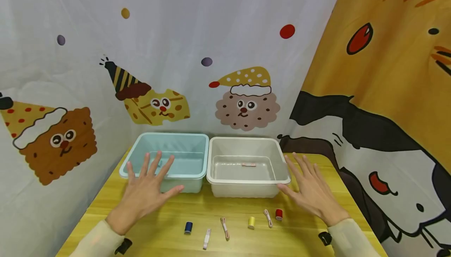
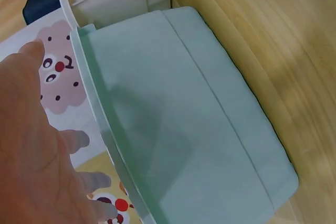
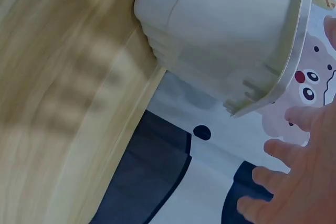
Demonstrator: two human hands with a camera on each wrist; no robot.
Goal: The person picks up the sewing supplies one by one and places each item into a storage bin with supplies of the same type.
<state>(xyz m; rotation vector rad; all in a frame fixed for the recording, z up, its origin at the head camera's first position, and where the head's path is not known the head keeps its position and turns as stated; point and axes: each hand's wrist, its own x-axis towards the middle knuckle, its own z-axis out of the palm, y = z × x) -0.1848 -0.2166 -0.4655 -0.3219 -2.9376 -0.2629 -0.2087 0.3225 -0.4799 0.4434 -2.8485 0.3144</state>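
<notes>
The left hand (image 1: 142,194) was spread near the blue bin (image 1: 186,185); the right hand (image 1: 311,189), also spread, was near the white bin (image 1: 243,190), which held 1 pink bundle (image 1: 248,165). Before the bins, 3 spools (image 1: 188,227) and 3 pale strips (image 1: 206,238) lay or stood on the table (image 1: 162,233).

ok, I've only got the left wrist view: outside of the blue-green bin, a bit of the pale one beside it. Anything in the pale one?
Observer: Yes, in the head view a small pinkish item lies on the floor of the pale bin; can't tell what it is.
Operator: And out on the table?
Observer: Six small things, left to right: blue spool, white strip, pink bundle, yellow spool, pale bundle, red spool.
</notes>
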